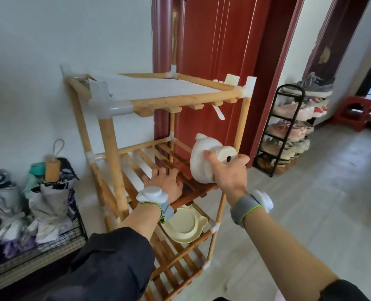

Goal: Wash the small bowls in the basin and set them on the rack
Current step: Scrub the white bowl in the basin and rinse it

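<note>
A wooden slatted rack with white plastic joints stands against the wall. My right hand grips a small white bowl tipped on its side, its base facing me, at the front right edge of the middle shelf. My left hand rests flat, fingers spread, on the wet dark slats of that same shelf, just left of the bowl. On the shelf below lies a pale yellow bowl with ear-shaped tabs, partly hidden by my left wrist. No basin is in view.
A dark red door stands behind the rack. A black shoe rack full of shoes is to the right, a red stool beyond it. Folded umbrellas sit in a wire basket at the left. Tiled floor lies to the right.
</note>
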The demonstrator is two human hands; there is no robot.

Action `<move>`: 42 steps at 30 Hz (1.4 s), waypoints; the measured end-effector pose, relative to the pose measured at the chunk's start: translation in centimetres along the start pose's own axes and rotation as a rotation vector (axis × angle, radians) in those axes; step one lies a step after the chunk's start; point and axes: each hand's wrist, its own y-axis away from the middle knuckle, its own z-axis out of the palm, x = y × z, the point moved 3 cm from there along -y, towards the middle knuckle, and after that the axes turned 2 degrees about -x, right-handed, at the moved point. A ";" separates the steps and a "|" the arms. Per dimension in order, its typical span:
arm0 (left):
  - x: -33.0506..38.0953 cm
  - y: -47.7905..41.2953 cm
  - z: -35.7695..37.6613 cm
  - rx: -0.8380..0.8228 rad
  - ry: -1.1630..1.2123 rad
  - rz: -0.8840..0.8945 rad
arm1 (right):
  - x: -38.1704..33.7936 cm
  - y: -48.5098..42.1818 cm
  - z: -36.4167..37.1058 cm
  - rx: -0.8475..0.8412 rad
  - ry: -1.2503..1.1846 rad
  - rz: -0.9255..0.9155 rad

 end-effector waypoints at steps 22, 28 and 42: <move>-1.1 -0.1 1.2 0.172 0.092 -0.137 | -3.3 -0.3 5.1 -0.289 0.691 -0.160; -1.0 -0.1 1.2 0.131 0.090 -0.128 | -3.2 -0.4 5.5 -0.279 0.746 -0.187; 0.6 0.3 -1.2 0.123 0.264 -0.340 | 0.3 1.0 0.8 -0.324 0.450 -0.203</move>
